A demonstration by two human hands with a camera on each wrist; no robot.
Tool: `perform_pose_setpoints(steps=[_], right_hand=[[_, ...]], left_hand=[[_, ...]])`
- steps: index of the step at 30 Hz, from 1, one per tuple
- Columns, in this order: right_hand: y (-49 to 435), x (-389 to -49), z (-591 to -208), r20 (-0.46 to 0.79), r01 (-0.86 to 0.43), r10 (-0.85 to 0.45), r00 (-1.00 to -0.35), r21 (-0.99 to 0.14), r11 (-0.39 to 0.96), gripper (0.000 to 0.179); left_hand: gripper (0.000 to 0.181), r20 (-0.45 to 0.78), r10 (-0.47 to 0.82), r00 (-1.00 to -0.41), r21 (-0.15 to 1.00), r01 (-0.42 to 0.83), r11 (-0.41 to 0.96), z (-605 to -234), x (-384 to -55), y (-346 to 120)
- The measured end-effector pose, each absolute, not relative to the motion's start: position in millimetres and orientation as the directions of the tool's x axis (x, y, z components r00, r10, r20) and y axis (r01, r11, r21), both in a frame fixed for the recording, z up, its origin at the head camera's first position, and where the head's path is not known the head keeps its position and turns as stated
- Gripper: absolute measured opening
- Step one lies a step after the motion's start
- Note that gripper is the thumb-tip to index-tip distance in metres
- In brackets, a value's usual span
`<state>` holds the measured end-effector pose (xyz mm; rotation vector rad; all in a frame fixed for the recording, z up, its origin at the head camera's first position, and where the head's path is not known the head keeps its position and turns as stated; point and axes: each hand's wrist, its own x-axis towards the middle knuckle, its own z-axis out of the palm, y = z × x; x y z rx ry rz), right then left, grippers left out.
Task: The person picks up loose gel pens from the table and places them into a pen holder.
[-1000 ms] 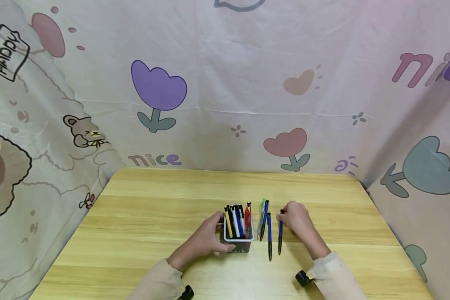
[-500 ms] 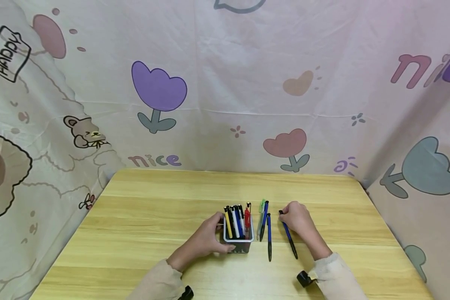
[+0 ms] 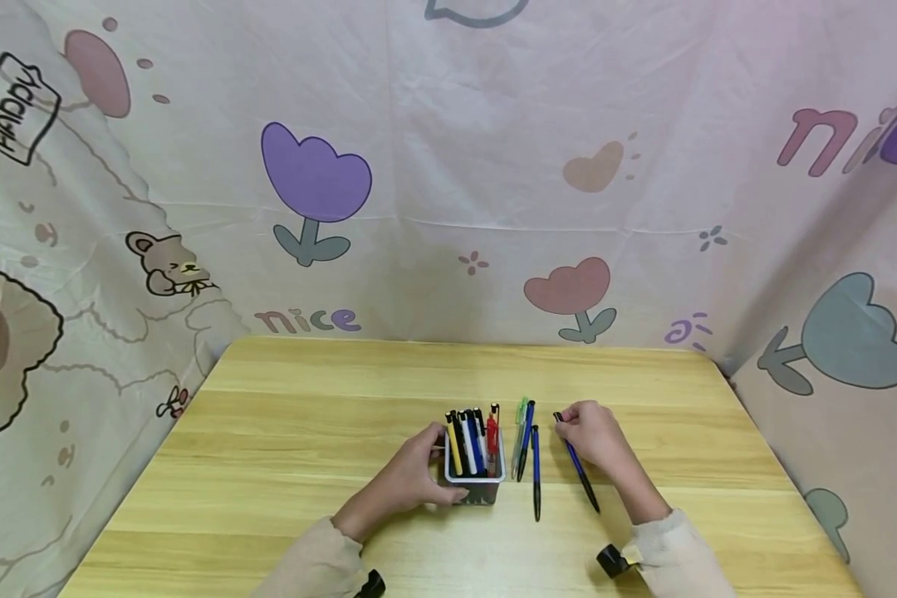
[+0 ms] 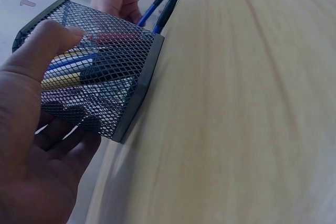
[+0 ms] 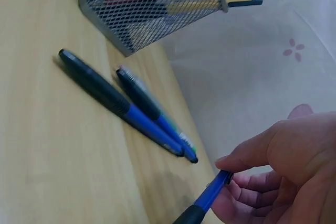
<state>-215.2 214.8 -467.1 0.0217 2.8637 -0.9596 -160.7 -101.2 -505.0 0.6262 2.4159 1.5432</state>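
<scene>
A mesh pen holder (image 3: 481, 492) with several pens inside stands upright on the table. My left hand (image 3: 416, 475) grips it from the left, thumb across the near side and fingers round the far side, as the left wrist view of the mesh wall (image 4: 113, 61) shows. To the right, my right hand (image 3: 592, 432) pinches a blue and black pen (image 3: 581, 475) near its top end. In the right wrist view that pen (image 5: 209, 195) slants down from thumb and fingers. Between holder and right hand lie another blue pen (image 3: 536, 473), a second blue pen (image 3: 526, 440) and a green-topped clear pen (image 3: 519, 432).
The wooden table (image 3: 306, 399) runs back to a printed cloth (image 3: 448, 282) hanging behind it. A red pen (image 3: 492, 440) and a yellow pen (image 3: 454, 444) stick up from the holder. Black devices, one of them a wrist camera (image 3: 613, 561), sit at both wrists.
The pen in my right hand has swung from nearly straight to slanted, its lower tip moving to the right. My left hand and the pen holder have stayed put.
</scene>
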Motion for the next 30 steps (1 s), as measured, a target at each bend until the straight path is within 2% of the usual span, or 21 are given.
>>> perform_pose_setpoints(steps=[10,21,30], right_hand=[[204,-208,-447,-0.015,-0.012,-0.03,-0.999,-0.683,0.731,0.026],[191,-195,-422,0.067,-0.088,-0.057,-0.996,-0.742,0.664,0.025],[183,-188,-410,0.149,-0.136,-0.025,-0.989,-0.809,0.572,0.025]], left_hand=[[0.083,0.059,0.454,-0.889,0.894,0.249,0.372,-505,-161,-101],[0.082,0.05,0.451,-0.891,0.901,0.235,0.365,-503,-161,-101],[0.082,0.043,0.45,-0.892,0.897,0.233,0.376,-504,-162,-101]])
